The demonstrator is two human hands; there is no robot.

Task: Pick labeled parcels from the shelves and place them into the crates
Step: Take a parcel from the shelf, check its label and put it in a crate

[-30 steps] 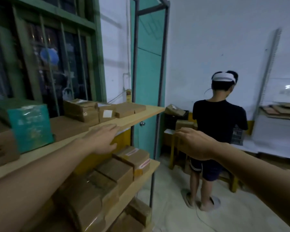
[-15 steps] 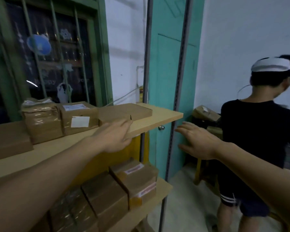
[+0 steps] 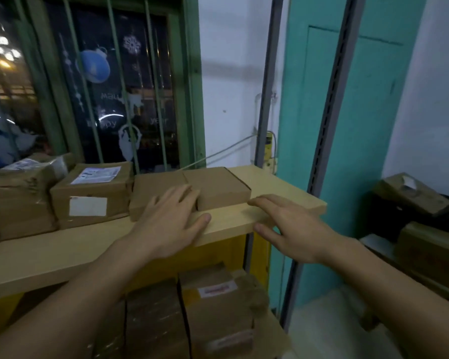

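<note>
Fingers of my left hand stretch straight over a flat cardboard box; my right hand, fingers spread, holds nothing at the front-right corner of the shelf.

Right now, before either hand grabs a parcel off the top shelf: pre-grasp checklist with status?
1. Hands free: left hand and right hand are open, holding nothing: ok.
2. Grip set: the left hand's fingers only lie over the left flat box; nothing is gripped: not ok.
3. Label on that box: none on its visible faces: not ok.
4. Labeled alternative: labeled box sits beside it, further left: ok.
5. Drop-off: no crate in view: cannot tell.
</note>
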